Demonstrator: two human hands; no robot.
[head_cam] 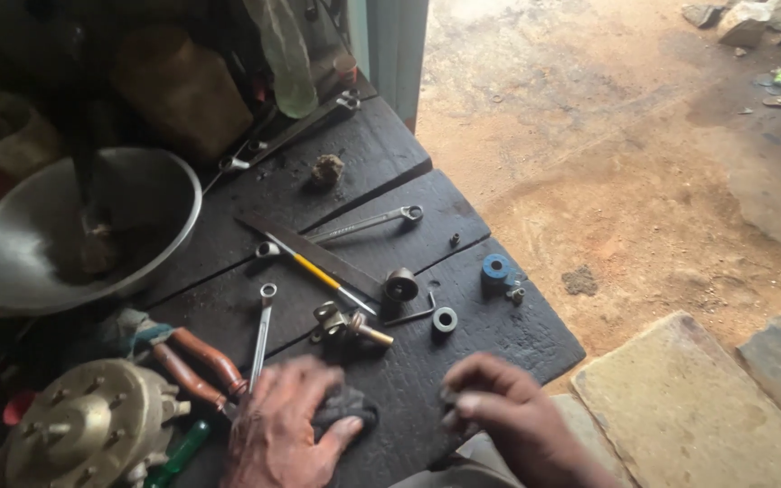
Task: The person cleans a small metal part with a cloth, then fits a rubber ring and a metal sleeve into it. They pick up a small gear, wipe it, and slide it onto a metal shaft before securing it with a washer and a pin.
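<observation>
Blackened timber bench (463,361): I logged my left hand (284,425) pressing a dark rag (347,407) flat against it, seemingly for wiping. My right hand (508,411) pinched a small dark part (449,398) beside the rag; spanners (264,330) and a bearing (445,319) lay near.

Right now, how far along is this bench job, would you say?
Taken apart already, it seems: a metal ring, a blue ring and a brass fitting lie loose among the wrenches. In hand: the left hand presses a dark rag, and the right hand pinches a small dark part. Probably left: the brass housing sits untouched.
</observation>
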